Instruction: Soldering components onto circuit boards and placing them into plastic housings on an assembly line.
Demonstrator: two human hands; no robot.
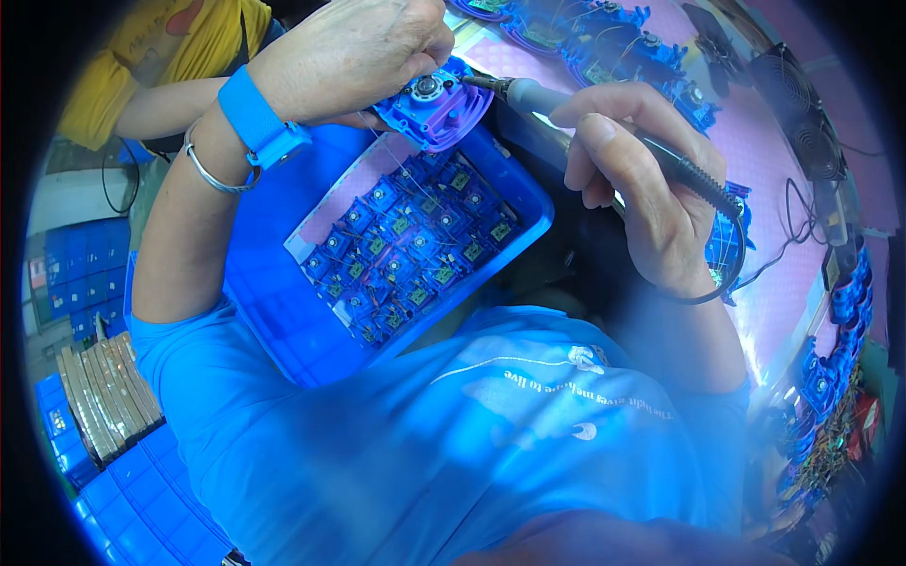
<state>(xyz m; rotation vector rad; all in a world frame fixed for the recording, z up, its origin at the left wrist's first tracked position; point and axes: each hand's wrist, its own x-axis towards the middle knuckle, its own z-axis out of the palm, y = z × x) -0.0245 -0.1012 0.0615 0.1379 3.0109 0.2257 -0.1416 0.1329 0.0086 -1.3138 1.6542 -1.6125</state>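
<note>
My left hand (354, 52) is closed at the edge of a blue plastic housing (439, 104) with a round metal-coloured part in its middle and a purple rim. Its thumb and fingertips are bent over the top of the housing, and part of the grip is hidden behind the wrist. In my right hand (651, 170) is a soldering iron (538, 98), held like a pen. The iron's tip points left and meets the housing's upper right side, close to my left fingertips. Thin wires hang from the housing.
Below the housing stands a blue bin (536, 215) holding rows of similar blue assemblies (415, 241). More assemblies (604, 52) lie on the pink-topped bench (774, 274), beside black fans (788, 85). The iron's cord (741, 250) loops by my right wrist. A person in yellow (160, 47) is at upper left.
</note>
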